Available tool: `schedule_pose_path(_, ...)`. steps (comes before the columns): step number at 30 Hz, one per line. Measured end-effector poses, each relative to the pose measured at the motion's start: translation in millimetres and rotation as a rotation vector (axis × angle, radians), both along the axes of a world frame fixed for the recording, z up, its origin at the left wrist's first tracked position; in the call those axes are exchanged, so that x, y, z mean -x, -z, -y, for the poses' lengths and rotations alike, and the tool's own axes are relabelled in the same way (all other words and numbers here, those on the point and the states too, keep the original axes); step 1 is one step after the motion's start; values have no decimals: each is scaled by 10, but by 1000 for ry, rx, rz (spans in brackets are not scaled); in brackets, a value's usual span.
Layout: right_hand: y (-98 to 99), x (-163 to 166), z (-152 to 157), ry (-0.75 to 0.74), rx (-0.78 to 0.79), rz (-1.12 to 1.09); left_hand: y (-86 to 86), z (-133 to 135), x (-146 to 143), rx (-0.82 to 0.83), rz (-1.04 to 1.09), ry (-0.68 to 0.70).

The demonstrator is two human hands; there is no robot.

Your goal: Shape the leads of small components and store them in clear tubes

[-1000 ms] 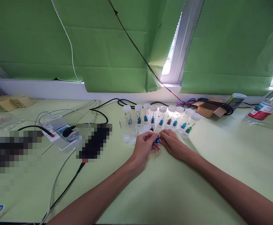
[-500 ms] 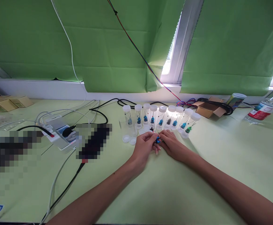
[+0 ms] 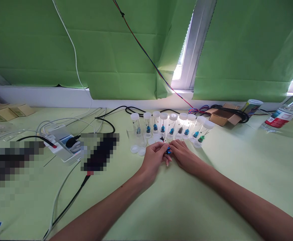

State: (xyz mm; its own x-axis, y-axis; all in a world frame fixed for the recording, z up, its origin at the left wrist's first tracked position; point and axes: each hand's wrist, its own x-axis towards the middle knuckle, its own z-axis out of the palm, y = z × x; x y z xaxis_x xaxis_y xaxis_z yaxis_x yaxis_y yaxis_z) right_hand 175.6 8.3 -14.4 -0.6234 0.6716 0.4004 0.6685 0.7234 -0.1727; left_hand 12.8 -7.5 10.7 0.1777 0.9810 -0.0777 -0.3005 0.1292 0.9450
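Note:
Near the middle of the table, my left hand point(image 3: 153, 156) pinches a small shiny blue part point(image 3: 168, 150) between thumb and forefinger, its other fingers curled below. From the other side my right hand point(image 3: 183, 154) has its curled fingers against the same part, the fingertips partly hidden. What the part is exactly is too small to make out. Just behind the hands stands a row of several clear tubes point(image 3: 171, 126) with white caps, each holding a small blue, grey or green piece with thin wires. An uncapped clear tube point(image 3: 131, 137) stands left of the hands.
A white power strip point(image 3: 63, 152) with cables lies to the left, beside a blurred dark object point(image 3: 100, 152). At the back right are a cardboard box point(image 3: 222, 117), a can point(image 3: 252, 107) and a tilted plastic bottle point(image 3: 283, 115). Small boxes point(image 3: 8, 111) sit at the far left.
The blue part has turned slightly between my fingers, and my right fingertips have shifted a little. The whole view has moved slightly; the tubes stay in place.

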Motion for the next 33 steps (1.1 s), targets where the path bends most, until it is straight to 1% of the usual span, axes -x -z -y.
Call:
schedule_pose_path(6, -47, 12, 22, 46, 32, -39, 4, -6, 4, 11, 10, -14)
schedule_pose_path(11, -48, 11, 11, 79, 33, -216, 11, -20, 20, 10, 11, -11)
schedule_pose_path(17, -57, 22, -25, 94, -95, -522, 3, -16, 9, 31, 24, -11)
schedule_pose_path(21, -112, 56, 16, 90, -217, -645, -4, -2, 8, 50, 29, -4)
schedule_pose_path(23, -124, 70, 44, 79, -244, -681, 2, -3, 10, 47, 34, -5)
schedule_pose_path(28, -98, 78, 79, 34, -249, -732, 30, -18, 9, 47, 36, -9)
schedule_pose_path(33, -91, 92, 98, -20, -213, -754, 38, -21, 6, 49, 34, -13)
